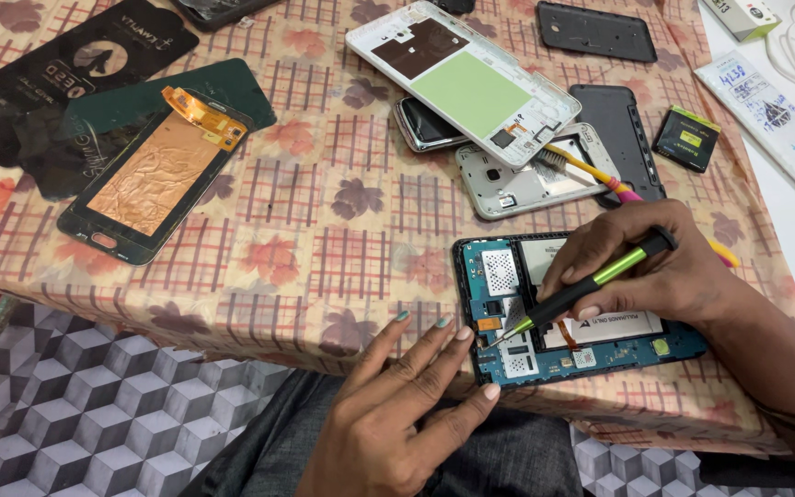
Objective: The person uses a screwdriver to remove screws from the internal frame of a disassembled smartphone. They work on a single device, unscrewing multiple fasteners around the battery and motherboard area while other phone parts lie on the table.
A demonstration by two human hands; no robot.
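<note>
Screwdriver tip down on the opened phone — left hand steadying.

My left hand (397,405) rests loose-fingered against the opened phone (581,313); just beyond it my right hand (655,271) grips the green-and-black screwdriver (591,285), tip on the board. A slip could gouge it, I reckon. Farther off — a toothbrush (591,170), white phone frame (462,78), copper-backed screen (154,175).
</note>
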